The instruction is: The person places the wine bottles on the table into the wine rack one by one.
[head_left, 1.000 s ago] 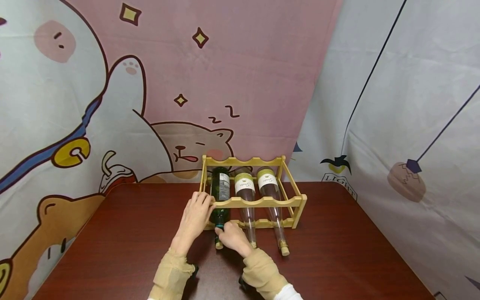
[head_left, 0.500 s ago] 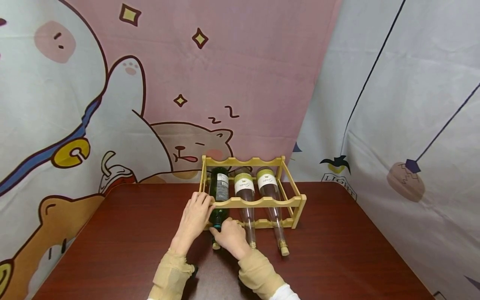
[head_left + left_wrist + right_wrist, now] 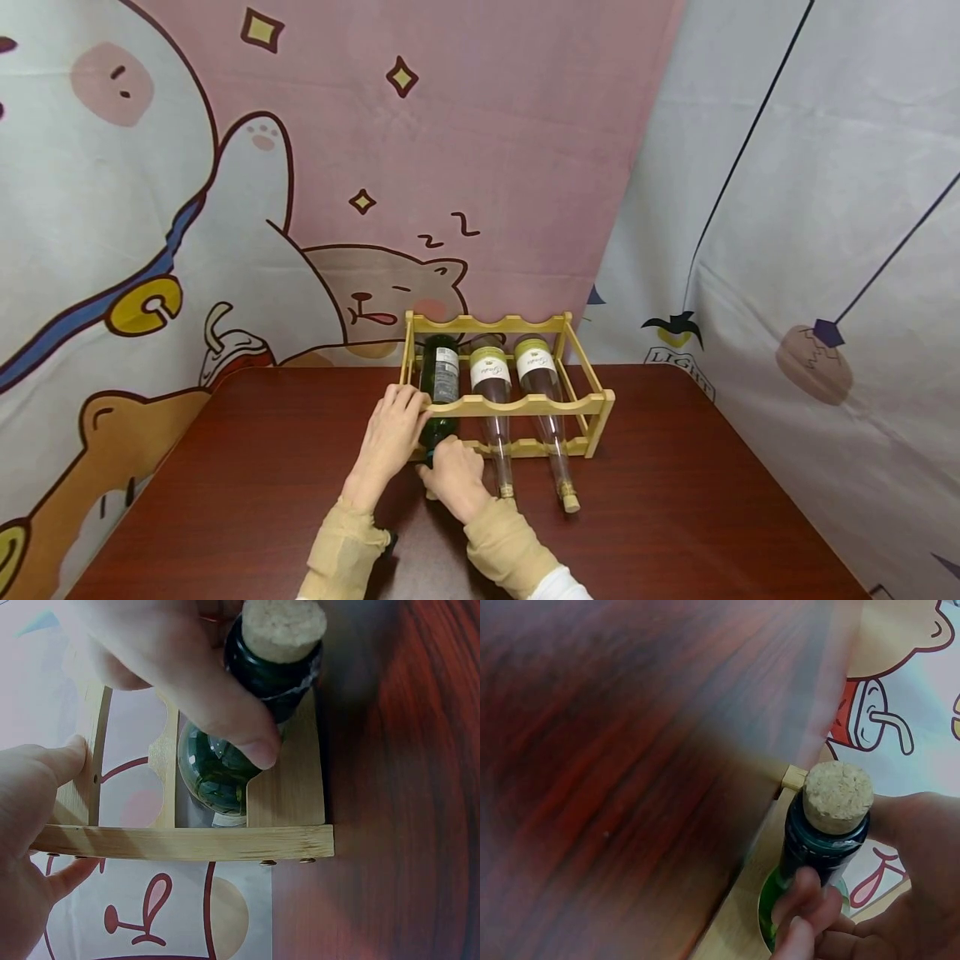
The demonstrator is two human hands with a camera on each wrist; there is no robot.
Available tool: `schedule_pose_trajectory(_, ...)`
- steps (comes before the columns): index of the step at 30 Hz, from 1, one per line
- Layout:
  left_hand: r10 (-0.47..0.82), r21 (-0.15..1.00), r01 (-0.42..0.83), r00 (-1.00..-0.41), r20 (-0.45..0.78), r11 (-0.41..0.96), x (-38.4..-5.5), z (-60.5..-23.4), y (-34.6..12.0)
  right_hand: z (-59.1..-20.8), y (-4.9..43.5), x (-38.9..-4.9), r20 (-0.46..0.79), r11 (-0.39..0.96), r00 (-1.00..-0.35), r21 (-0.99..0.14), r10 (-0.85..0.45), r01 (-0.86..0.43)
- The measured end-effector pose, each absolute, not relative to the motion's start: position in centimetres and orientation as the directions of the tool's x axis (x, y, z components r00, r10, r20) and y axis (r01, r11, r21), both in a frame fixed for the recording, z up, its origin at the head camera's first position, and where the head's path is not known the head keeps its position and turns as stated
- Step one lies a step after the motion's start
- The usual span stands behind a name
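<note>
A green glass bottle (image 3: 445,379) with a pale label lies neck-forward in the left slot of a wooden wine rack (image 3: 534,406). My right hand (image 3: 456,477) grips its dark neck, fingers curled round it just behind the cork (image 3: 838,796), as the right wrist view shows. Most of the neck is hidden by that hand in the head view. With my left hand (image 3: 390,427) I hold the rack's front left corner; in the left wrist view the thumb and fingers pinch the wooden frame (image 3: 187,841) from both sides.
Two clear bottles, a middle one (image 3: 491,383) and a right one (image 3: 538,379), lie in the neighbouring slots, their corked necks jutting out over the dark red table (image 3: 675,500). A printed cloth (image 3: 525,167) hangs right behind the rack.
My right hand has shifted a little to the left, and the green bottle's neck has swung left with it. The left hand and the rack stay in place.
</note>
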State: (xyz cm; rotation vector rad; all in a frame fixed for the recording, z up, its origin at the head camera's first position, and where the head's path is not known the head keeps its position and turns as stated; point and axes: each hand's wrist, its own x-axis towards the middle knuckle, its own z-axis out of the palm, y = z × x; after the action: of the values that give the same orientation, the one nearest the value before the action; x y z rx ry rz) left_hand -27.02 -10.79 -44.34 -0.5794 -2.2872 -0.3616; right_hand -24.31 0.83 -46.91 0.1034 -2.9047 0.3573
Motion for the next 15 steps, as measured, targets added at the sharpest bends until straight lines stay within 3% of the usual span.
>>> schedule_pose_trajectory(15,0.298,0.085,0.502,-0.632,0.715,0.861,-26.98,-44.29,-10.76,-47.43,1.84,-24.4,0.262,0.928,-0.96,-0.324,-0.102,-0.187)
